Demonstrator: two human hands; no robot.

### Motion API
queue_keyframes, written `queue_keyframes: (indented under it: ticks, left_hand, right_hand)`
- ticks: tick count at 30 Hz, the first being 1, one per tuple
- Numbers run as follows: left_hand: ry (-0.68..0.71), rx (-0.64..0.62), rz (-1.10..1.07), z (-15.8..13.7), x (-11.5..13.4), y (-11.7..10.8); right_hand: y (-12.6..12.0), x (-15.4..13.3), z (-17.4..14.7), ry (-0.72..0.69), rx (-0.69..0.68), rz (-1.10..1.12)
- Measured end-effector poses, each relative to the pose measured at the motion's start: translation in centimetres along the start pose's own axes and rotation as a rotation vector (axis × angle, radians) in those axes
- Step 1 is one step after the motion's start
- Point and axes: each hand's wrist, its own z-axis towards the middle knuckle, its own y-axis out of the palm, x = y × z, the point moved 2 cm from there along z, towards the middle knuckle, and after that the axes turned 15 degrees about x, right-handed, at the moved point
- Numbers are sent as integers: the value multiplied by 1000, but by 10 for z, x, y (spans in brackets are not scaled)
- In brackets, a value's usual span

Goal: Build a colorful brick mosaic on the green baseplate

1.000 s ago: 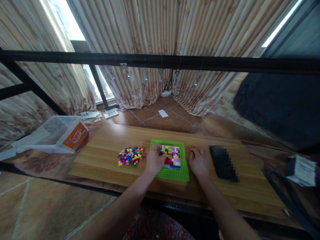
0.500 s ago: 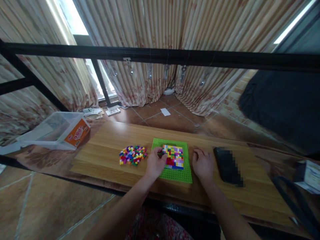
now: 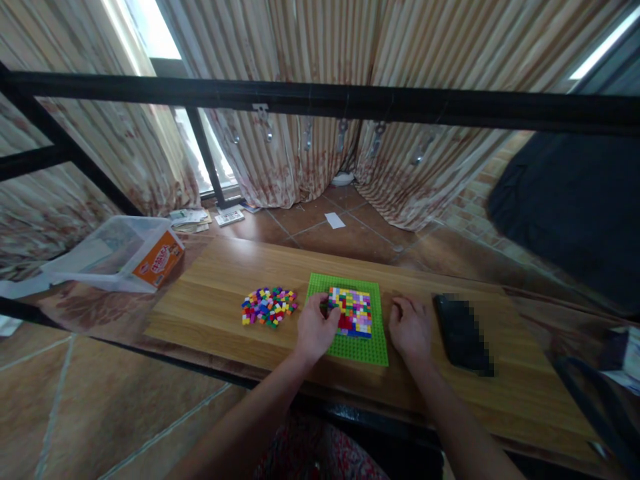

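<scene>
Fingers (image 3: pixel 315 304) of the left hand (image 3: pixel 316 331) are bending narrowly at the brick block (image 3: pixel 356 311), perhaps for precision; the right hand (image 3: pixel 412 331) is curling beside the green baseplate (image 3: pixel 357 351). What either is holding, I cannot tell. Loose bricks (image 3: pixel 270 307) are lying leftward, seemingly for easy reach.

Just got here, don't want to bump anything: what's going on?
A person's left hand is at the left edge of a patch of colourful bricks on a green board; whether it grips one is unclear. The right hand rests on the table, right of the board. Loose bricks lie piled on the left.
</scene>
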Motion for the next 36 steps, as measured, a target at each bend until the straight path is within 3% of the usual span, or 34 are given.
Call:
queue_keyframes:
  ticks: [17, 36]
  left_hand:
    - [149, 28, 113, -6, -1, 4]
    - [129, 25, 127, -6, -1, 5]
  right_hand:
    - [1, 1, 0, -15, 18, 12]
    - [0, 1, 0, -23, 28, 15]
